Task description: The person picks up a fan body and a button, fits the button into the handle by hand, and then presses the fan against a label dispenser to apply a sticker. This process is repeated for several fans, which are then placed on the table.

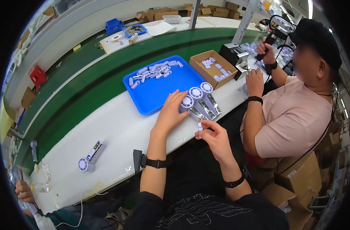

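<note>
Three lavender handheld fans (pixel 196 92) lie side by side on the white worktable, round heads away from me and open handles showing shiny internals. My left hand (pixel 169 112) has its fingers and thumb around the head of the leftmost fan (pixel 187 101). Close to the near edge, my right hand (pixel 216 138) pinches a small lavender plastic piece (pixel 200 126) between thumb and fingers. Beyond my left hand is a blue tray (pixel 152 97) with a pile of small lavender plastic parts (pixel 156 71) at its far side.
A cardboard box (pixel 198 61) with lavender pieces stands right of the tray, beside a black-and-silver device (pixel 234 53). Another fan (pixel 91 157) lies at left. A green conveyor belt (pixel 102 69) runs behind. A co-worker (pixel 290 103) sits at right; another person's hand (pixel 25 191) shows at far left.
</note>
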{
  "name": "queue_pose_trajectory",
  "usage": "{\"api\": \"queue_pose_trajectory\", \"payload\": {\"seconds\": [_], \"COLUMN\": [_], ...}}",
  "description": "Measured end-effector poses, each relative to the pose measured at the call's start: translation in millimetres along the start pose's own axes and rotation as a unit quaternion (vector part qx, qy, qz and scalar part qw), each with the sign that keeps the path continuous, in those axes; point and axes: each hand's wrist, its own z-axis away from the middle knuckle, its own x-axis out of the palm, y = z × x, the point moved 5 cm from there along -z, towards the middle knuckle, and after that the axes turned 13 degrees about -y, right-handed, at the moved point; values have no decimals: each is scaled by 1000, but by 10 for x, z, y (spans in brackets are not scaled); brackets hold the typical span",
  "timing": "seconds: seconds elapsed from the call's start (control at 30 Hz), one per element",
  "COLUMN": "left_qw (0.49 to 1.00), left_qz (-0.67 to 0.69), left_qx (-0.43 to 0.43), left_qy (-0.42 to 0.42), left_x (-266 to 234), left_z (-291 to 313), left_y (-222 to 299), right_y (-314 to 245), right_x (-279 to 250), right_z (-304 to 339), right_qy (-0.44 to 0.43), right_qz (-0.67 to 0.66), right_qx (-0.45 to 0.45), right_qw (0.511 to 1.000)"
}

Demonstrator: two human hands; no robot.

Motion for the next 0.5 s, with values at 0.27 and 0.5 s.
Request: {"api": "queue_pose_trajectory", "payload": {"seconds": [0.27,0.5], "left_qw": [995,956], "left_qz": [17,-17], "left_qx": [-98,-294], "left_qy": [-1,4], "left_x": [-630,-1228], "left_z": [783,1781], "left_y": [37,111], "right_y": [194,89], "right_x": [64,960], "right_z": [-208,-517], "right_qy": [-50,-206], "right_qz": [47,202], "right_qx": [6,-60], "right_qw": [998,956]}}
